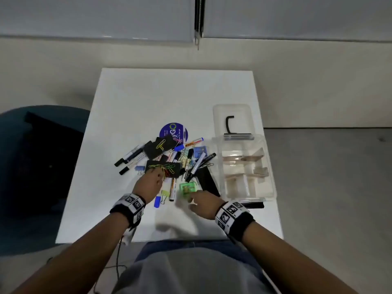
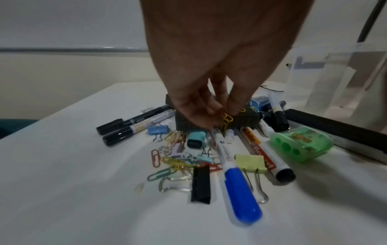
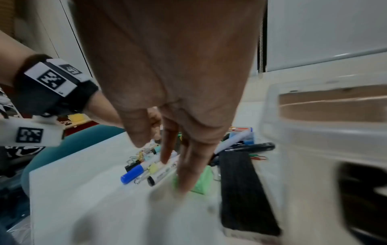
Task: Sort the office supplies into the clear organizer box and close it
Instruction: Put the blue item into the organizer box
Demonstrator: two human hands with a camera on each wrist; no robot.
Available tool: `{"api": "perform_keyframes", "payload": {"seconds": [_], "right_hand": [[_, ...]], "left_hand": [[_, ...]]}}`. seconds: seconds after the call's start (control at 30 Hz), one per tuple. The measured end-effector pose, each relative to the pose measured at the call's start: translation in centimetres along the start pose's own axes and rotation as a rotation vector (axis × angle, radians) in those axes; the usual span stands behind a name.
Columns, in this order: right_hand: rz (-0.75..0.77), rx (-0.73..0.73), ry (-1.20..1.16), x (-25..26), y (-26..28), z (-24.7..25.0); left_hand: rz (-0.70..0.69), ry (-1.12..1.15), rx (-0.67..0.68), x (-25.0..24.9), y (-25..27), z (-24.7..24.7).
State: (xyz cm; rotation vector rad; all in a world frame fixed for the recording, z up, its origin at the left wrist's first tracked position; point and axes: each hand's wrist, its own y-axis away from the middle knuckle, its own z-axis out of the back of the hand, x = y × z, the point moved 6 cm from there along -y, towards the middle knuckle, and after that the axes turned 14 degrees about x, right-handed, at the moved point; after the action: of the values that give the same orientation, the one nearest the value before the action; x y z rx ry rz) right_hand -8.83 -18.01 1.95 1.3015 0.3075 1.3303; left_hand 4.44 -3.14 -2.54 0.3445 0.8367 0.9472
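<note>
Markers, binder clips and paper clips lie in a pile (image 1: 169, 162) in the middle of the white table (image 1: 131, 102). The clear organizer box (image 1: 273, 187) stands at the right, its lid (image 1: 233, 111) folded back and its compartments bare. My left hand (image 2: 220, 119) reaches into the pile and pinches yellow paper clips (image 2: 227, 120) stuck to a black block (image 2: 246, 121). My right hand (image 3: 167, 165) hangs with straight fingers, one fingertip at the green sharpener (image 3: 201, 182), which lies at the pile's near edge (image 1: 186, 188).
A long black eraser (image 1: 209, 181) lies between the pile and the box. A blue-capped marker (image 2: 240, 195) and a yellow binder clip (image 2: 250, 161) lie nearest me. A round purple sticker (image 1: 174, 132) sits behind the pile. A teal chair (image 1: 42, 155) stands left of the table.
</note>
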Motion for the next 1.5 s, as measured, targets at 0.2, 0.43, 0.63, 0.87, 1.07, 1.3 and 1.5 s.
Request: {"api": "perform_keyframes", "payload": {"seconds": [0.2,0.43,0.63,0.87,1.07,1.3,1.5], "right_hand": [[-0.317,-0.377,-0.014,-1.0,-3.3,3.0],[-0.465,-0.456,-0.14,-4.4,-4.8,2.1],[-0.455,-0.406,-0.572,-4.4,-4.1,2.5],[-0.1,-0.596,-0.9,-2.9,-2.3,5.6],[0.061,-0.503,-1.167,-0.6,-2.9,6.5],[-0.042,-0.469,-1.023,-2.5,-4.9,5.5],[-0.063,-0.488,-1.026,-4.1,-5.5,5.7]], "left_hand": [[0.077,-0.388,-0.12,-1.0,-2.3,2.3],[0.057,-0.392,-0.062,-1.2,-2.6,2.6],[-0.006,0.069,-0.009,-0.6,-1.2,2.8],[-0.055,0.265,0.065,-1.5,0.4,2.2],[-0.17,0.279,0.069,-4.5,1.3,1.9],[0.029,0.322,-0.032,-1.7,-0.2,1.1],[-0.11,0.257,-0.005,-3.8,0.6,1.7]]}}
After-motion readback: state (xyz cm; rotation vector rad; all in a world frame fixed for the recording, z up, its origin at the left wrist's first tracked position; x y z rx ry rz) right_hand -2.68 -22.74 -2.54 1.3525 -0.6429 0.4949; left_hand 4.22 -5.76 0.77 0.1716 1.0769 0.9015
